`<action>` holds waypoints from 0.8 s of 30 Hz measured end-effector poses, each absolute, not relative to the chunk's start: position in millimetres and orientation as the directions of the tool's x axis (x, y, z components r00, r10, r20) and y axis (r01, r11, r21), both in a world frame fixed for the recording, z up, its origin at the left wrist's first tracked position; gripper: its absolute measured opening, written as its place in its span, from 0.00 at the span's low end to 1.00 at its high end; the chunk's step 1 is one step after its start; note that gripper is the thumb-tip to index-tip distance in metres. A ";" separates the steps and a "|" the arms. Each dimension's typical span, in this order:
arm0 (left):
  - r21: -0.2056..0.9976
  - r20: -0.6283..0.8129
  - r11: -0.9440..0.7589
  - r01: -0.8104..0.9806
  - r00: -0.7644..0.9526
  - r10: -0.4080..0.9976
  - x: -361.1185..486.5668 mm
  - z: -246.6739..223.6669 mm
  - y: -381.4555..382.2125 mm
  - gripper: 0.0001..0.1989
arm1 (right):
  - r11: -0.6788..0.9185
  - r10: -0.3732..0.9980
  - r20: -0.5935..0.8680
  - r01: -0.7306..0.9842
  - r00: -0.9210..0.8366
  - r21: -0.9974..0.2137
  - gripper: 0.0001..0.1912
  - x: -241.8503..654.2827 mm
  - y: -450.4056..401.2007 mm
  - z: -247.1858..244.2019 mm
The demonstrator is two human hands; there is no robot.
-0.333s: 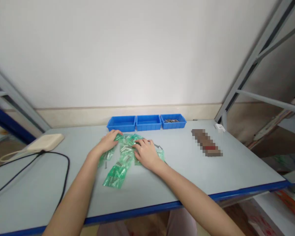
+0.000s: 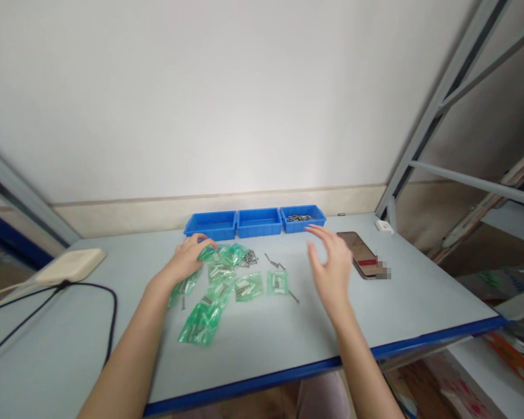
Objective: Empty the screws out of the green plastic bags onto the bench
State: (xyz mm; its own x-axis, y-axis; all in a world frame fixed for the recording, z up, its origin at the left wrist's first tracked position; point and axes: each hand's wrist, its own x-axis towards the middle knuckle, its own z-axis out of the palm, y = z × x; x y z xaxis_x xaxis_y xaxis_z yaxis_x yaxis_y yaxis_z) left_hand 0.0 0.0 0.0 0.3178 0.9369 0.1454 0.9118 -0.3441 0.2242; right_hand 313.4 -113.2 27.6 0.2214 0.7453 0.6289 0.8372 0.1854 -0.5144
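Note:
My left hand (image 2: 186, 260) rests on the left side of a spread of green plastic bags (image 2: 220, 285) holding metal pins, its fingertips reaching a bag near the top. Whether it grips anything is hidden. My right hand (image 2: 332, 262) is raised over the table to the right of the bags, fingers spread, holding nothing. It is nearest a dark smartphone (image 2: 359, 254). Loose metal screws (image 2: 250, 258) lie just above the bags, and a few more lie to their right. The rightmost of three blue plastic bins (image 2: 303, 219) holds a pile of screws.
The bins stand along the wall at the back of the pale grey, blue-edged table (image 2: 288, 337). A beige pad (image 2: 70, 266) with a black cable (image 2: 113, 314) lies at the left. A small white box (image 2: 383, 226) sits by a steel shelf upright (image 2: 392, 212).
My right hand has lifted off the bags and moved right, fingers spreading. The bags now lie more spread out, showing loose screws. The smartphone appears sharp, and the view has shifted slightly.

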 end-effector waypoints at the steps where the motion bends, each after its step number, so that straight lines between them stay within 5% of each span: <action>1: 0.183 0.125 -0.347 0.920 0.328 0.936 1.0 1.9 -1.5 0.23 | 0.084 0.673 0.642 0.824 0.368 -0.560 0.19 336.1 -124.5 24.5; 4: 0.108 0.057 -0.359 0.927 0.355 0.933 3.9 8.0 -6.4 0.17 | -0.287 0.560 0.519 0.738 0.646 -0.610 0.32 396.6 -153.7 1.2; 8: 0.163 -0.026 -0.395 0.904 0.405 0.914 6.6 17.0 -12.9 0.11 | -0.497 0.658 0.338 0.725 0.673 -0.477 0.45 435.8 -164.9 -31.5; 14: 0.074 -0.158 -0.317 0.946 0.325 0.933 3.3 21.8 -15.0 0.13 | -0.483 0.767 0.339 0.838 0.545 -0.254 0.48 442.3 -140.3 -46.8; 24: 0.043 -0.179 -0.261 0.965 0.264 0.948 1.6 15.5 -7.4 0.10 | -0.450 0.787 0.422 0.887 0.451 -0.108 0.38 434.8 -162.2 -48.9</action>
